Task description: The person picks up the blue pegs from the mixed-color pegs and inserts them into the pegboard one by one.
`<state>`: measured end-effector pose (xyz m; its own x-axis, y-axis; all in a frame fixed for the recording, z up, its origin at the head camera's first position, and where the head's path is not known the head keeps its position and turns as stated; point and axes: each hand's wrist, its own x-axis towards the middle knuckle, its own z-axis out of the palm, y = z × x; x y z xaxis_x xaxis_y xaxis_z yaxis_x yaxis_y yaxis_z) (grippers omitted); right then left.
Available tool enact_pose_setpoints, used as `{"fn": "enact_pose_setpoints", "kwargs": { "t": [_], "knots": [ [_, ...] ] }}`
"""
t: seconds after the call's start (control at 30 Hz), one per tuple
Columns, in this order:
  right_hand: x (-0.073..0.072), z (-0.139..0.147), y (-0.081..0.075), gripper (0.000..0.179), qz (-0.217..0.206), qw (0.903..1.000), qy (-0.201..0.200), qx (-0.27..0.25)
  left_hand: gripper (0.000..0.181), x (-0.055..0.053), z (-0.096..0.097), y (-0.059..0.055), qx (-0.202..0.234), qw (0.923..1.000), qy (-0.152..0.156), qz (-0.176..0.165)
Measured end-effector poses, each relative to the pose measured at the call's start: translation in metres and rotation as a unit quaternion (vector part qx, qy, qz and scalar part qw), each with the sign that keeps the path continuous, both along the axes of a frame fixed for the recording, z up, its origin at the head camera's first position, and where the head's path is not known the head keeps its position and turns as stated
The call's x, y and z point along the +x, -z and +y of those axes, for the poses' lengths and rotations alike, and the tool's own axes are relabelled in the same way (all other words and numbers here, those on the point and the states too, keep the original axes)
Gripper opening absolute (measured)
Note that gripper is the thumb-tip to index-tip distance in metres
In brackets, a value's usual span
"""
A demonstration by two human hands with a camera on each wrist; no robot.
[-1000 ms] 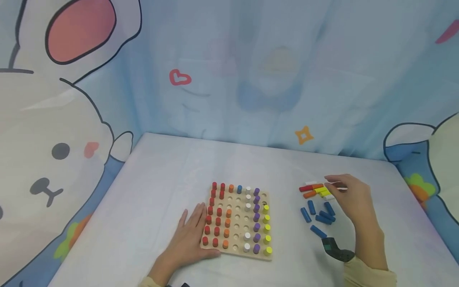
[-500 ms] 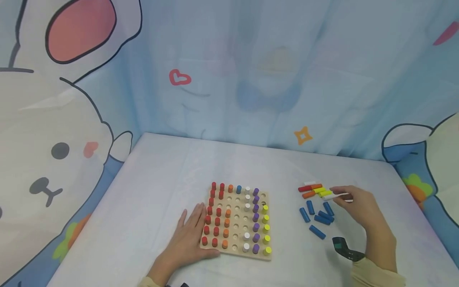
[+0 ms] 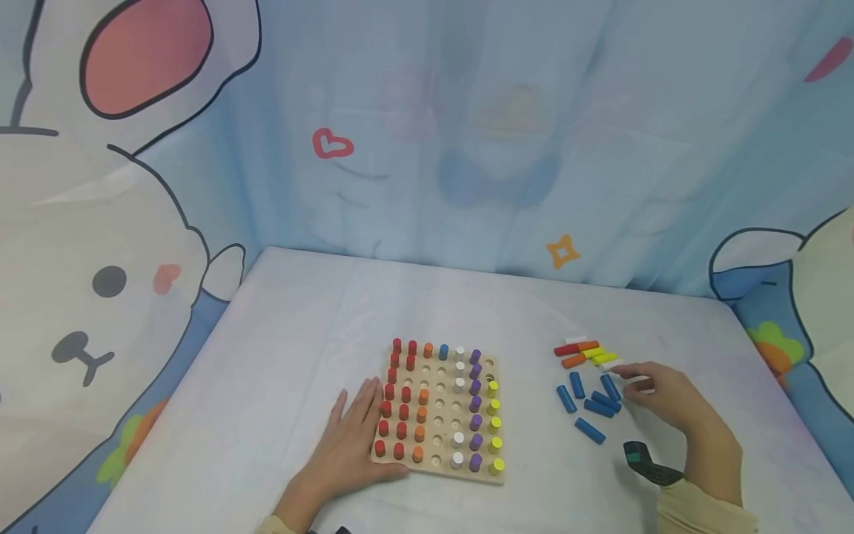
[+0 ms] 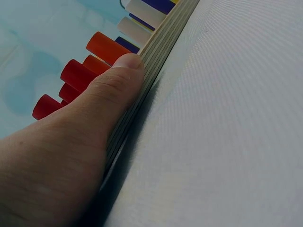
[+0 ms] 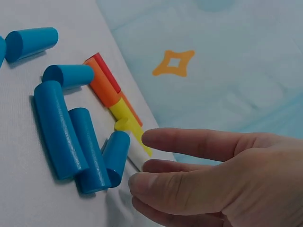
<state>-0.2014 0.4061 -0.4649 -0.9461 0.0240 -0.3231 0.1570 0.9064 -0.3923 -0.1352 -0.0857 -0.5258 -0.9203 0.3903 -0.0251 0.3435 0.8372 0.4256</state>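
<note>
My left hand (image 3: 347,437) lies along the left side of a wooden pegboard (image 3: 447,475), fingers straight and thumb against its front edge. In the left wrist view the thumb (image 4: 111,87) touches the board's layered edge, just below an orange peg (image 4: 108,47). Rows of red, orange, white, purple and yellow pegs stand in the board, with one blue peg (image 3: 443,351) at the back. To the right, my right hand (image 3: 663,397) hovers by the loose pegs, its fingers parted and holding nothing. Its fingertips are right at a white peg (image 5: 137,153), partly hidden behind them.
Several loose blue pegs (image 3: 590,431) lie scattered right of the board. Behind them, red (image 3: 567,350), orange (image 3: 574,361) and yellow pegs (image 3: 606,358) lie close together. A printed curtain (image 3: 373,200) hangs behind the white table (image 3: 320,304).
My right hand has shifted right and toward me. Half a second ago it pinched a white peg; now that peg lies with the loose ones, let go. The left hand stays put.
</note>
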Motion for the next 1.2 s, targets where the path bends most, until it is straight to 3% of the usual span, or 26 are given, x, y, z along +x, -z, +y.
{"fn": "enact_pose_setpoints", "kwargs": {
  "t": [1.2],
  "knots": [
    [-0.006, -0.009, 0.007, 0.050, -0.016, 0.9995, -0.028, 0.001, 0.127, -0.001, 0.000, 0.002, 0.001, 1.0000, -0.001, -0.003]
  ]
}}
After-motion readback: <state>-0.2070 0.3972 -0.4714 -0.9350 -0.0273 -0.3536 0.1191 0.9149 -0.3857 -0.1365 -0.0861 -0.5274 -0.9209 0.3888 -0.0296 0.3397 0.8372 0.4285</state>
